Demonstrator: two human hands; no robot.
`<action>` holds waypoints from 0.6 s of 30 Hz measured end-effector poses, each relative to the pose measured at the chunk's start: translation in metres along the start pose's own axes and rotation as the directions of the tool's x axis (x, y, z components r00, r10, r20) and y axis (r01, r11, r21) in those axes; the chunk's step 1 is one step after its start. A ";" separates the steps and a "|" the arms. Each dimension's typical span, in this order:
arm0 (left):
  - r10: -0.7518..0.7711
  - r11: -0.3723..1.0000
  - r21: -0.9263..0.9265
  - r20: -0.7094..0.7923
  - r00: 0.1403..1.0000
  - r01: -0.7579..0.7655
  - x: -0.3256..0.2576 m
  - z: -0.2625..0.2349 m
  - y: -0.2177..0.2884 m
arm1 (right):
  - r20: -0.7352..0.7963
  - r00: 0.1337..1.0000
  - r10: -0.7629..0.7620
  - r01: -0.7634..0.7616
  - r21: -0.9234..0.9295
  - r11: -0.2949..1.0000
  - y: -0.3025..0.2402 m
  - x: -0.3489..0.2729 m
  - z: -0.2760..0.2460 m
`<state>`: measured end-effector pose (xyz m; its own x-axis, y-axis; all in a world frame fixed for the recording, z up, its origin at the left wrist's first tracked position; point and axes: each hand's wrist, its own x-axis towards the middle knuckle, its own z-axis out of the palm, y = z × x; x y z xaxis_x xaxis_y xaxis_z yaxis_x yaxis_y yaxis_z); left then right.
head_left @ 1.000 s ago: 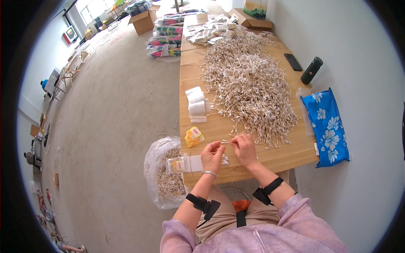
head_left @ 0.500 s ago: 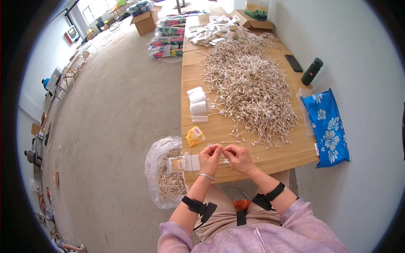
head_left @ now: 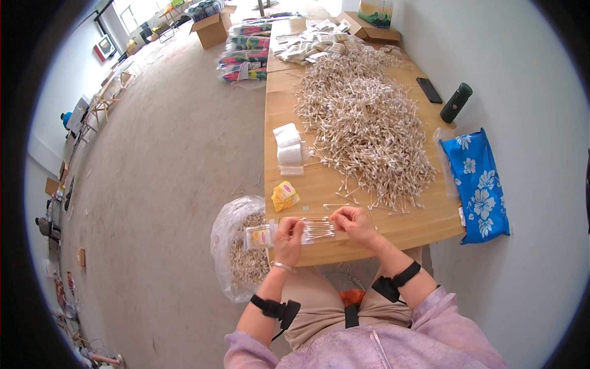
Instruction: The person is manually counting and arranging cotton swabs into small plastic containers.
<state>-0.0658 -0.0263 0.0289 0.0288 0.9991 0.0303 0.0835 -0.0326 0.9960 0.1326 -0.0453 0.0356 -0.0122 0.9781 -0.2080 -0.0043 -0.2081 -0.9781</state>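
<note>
A neat row of cotton swabs (head_left: 318, 227) lies between my two hands at the table's near edge, on what looks like a clear plastic bag. My left hand (head_left: 287, 241) is closed at the row's left end; what its fingers hold is hidden. Pinched fingers of my right hand (head_left: 354, 224) are by the row's right end, and anything in them is too small to make out. Left of my left hand is a clear packet of swabs with a yellow card (head_left: 259, 236). Yellow cards (head_left: 284, 195) lie stacked just beyond, and one loose swab (head_left: 336, 205) sits near my right fingertips.
A big heap of cotton swabs (head_left: 369, 123) covers the table's middle, with filled packets (head_left: 316, 42) behind. Empty clear bags (head_left: 287, 147) lie left. A phone (head_left: 429, 90), green bottle (head_left: 456, 103) and blue floral pack (head_left: 475, 184) line the right. A plastic sack of swabs (head_left: 230, 246) stands left.
My hands have moved apart: the left one shifted left and slightly down, the right one slightly right. The row of swabs between them now shows more fully.
</note>
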 end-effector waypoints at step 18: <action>0.058 0.987 0.154 -0.025 0.998 -0.053 -0.002 -0.008 -0.038 | -0.004 0.868 -0.497 0.256 -0.854 0.453 0.036 0.014 0.031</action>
<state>-0.0770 -0.0270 -0.0086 0.0088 0.9959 0.0896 0.2342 -0.0892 0.9681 0.1009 -0.0392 -0.0022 -0.0041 0.9521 0.3059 0.8487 0.1650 -0.5024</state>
